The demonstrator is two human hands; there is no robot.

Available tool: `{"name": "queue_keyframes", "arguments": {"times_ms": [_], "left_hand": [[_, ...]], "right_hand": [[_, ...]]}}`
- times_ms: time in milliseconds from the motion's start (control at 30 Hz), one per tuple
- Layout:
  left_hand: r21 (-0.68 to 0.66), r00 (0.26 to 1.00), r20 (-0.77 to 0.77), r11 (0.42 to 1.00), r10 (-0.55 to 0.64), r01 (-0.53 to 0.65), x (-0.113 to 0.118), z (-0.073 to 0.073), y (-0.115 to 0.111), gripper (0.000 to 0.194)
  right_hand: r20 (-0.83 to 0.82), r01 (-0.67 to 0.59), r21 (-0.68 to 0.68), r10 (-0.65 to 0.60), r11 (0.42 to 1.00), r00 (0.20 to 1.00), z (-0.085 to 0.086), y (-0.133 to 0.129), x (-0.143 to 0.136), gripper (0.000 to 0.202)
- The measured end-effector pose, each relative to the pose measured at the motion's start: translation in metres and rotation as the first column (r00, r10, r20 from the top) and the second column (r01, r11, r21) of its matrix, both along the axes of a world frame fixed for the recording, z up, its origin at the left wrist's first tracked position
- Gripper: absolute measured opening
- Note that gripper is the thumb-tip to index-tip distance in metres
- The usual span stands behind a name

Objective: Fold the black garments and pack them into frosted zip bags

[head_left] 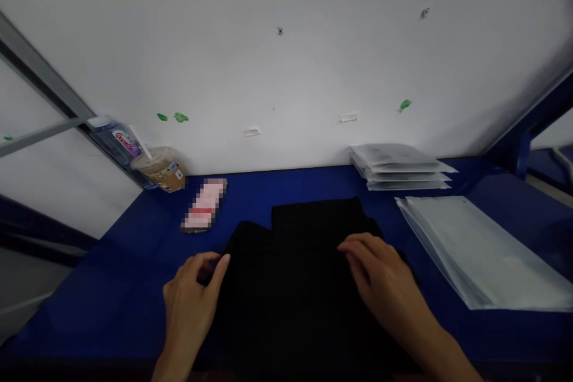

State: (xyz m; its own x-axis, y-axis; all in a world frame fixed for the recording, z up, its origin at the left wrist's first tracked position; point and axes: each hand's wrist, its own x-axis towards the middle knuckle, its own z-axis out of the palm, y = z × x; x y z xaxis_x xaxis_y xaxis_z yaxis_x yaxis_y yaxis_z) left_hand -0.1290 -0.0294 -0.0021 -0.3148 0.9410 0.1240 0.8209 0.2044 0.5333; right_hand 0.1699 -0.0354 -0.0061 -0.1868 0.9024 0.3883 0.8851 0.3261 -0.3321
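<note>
A dark black garment (304, 286) is spread on the blue table in front of me, its far end narrower and stepped at the left; its exact kind is hard to make out. Thumb and forefinger of my left hand (190, 295) come together in a pinch at its left edge. My right hand (385, 277) lies over the right part of the garment, its fingers bent and its fingertips pressed together at the fabric. The folds under my hands are lost in the dark cloth.
Along the blue table (129, 268) a phone (205, 206) lies at the left, near a drink cup (161, 170) and a bottle (116, 140). Stacked clear bags (398, 161) stand by the white wall (286, 83); larger frosted bags (483, 250) lie at the right.
</note>
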Motion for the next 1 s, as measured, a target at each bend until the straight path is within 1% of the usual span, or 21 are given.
{"name": "queue_keyframes", "arguments": {"times_ms": [33, 100, 167, 300, 400, 467, 533, 600, 667, 733, 767, 800, 867, 933, 1000], "left_hand": [[-0.019, 0.999, 0.022, 1.000, 0.025, -0.024, -0.002, 0.001, -0.003, 0.042], [-0.068, 0.997, 0.054, 0.997, 0.047, -0.043, -0.005, 0.002, -0.009, 0.044], [-0.112, 0.996, 0.083, 0.994, 0.025, -0.015, -0.007, 0.001, -0.013, 0.044], [-0.150, 0.992, 0.128, 0.988, -0.016, 0.035, -0.008, -0.004, -0.013, 0.041], [-0.167, 0.989, 0.147, 0.985, -0.025, 0.050, -0.009, -0.004, -0.011, 0.037], [-0.145, 0.986, 0.162, 0.988, -0.034, 0.057, -0.008, 0.001, -0.010, 0.035], [-0.076, 0.984, 0.171, 0.995, -0.046, 0.060, -0.002, 0.011, -0.010, 0.033], [0.026, 0.984, 0.161, 0.997, -0.077, 0.074, 0.012, 0.024, -0.009, 0.029], [0.142, 0.983, 0.124, 0.983, -0.136, 0.118, 0.035, 0.037, -0.009, 0.024], [0.230, 0.970, 0.053, 0.949, -0.236, 0.218, 0.064, 0.045, -0.008, 0.018], [0.266, 0.959, 0.002, 0.925, -0.282, 0.272, 0.078, 0.046, -0.008, 0.016], [0.267, 0.940, -0.050, 0.902, -0.338, 0.339, 0.091, 0.045, -0.008, 0.013], [0.266, 0.905, -0.143, 0.865, -0.400, 0.425, 0.112, 0.037, -0.009, 0.009], [0.237, 0.870, -0.222, 0.841, -0.441, 0.487, 0.124, 0.026, -0.011, 0.009], [0.195, 0.838, -0.277, 0.826, -0.471, 0.529, 0.129, 0.015, -0.013, 0.011]], "right_hand": [[0.021, -0.078, 0.003, 0.078, 0.997, 0.997, 0.002, -0.003, -0.008, 0.025], [0.076, -0.218, -0.041, 0.220, 0.975, 0.972, 0.003, -0.007, -0.024, 0.030], [0.108, -0.278, -0.122, 0.291, 0.953, 0.951, 0.001, -0.009, -0.035, 0.033], [0.112, -0.258, -0.288, 0.301, 0.922, 0.947, -0.003, -0.007, -0.042, 0.035], [0.112, -0.254, -0.343, 0.308, 0.904, 0.945, -0.002, -0.005, -0.041, 0.036], [0.109, -0.254, -0.362, 0.311, 0.897, 0.944, 0.000, -0.004, -0.040, 0.036], [0.103, -0.259, -0.363, 0.315, 0.895, 0.943, 0.000, -0.004, -0.040, 0.036], [0.099, -0.265, -0.350, 0.316, 0.898, 0.943, -0.001, -0.004, -0.041, 0.036], [0.097, -0.263, -0.339, 0.312, 0.903, 0.945, -0.003, -0.004, -0.041, 0.036], [0.092, -0.268, -0.326, 0.313, 0.906, 0.945, -0.004, -0.004, -0.041, 0.036], [0.081, -0.278, -0.318, 0.318, 0.907, 0.945, -0.004, -0.004, -0.041, 0.035], [0.061, -0.293, -0.310, 0.326, 0.905, 0.943, -0.003, -0.004, -0.039, 0.035], [-0.015, -0.312, -0.300, 0.323, 0.902, 0.946, -0.002, -0.004, -0.035, 0.035], [-0.122, -0.288, -0.293, 0.263, 0.912, 0.957, -0.001, -0.005, -0.031, 0.037], [-0.217, -0.264, -0.293, 0.205, 0.919, 0.954, -0.002, -0.005, -0.026, 0.044]]}}
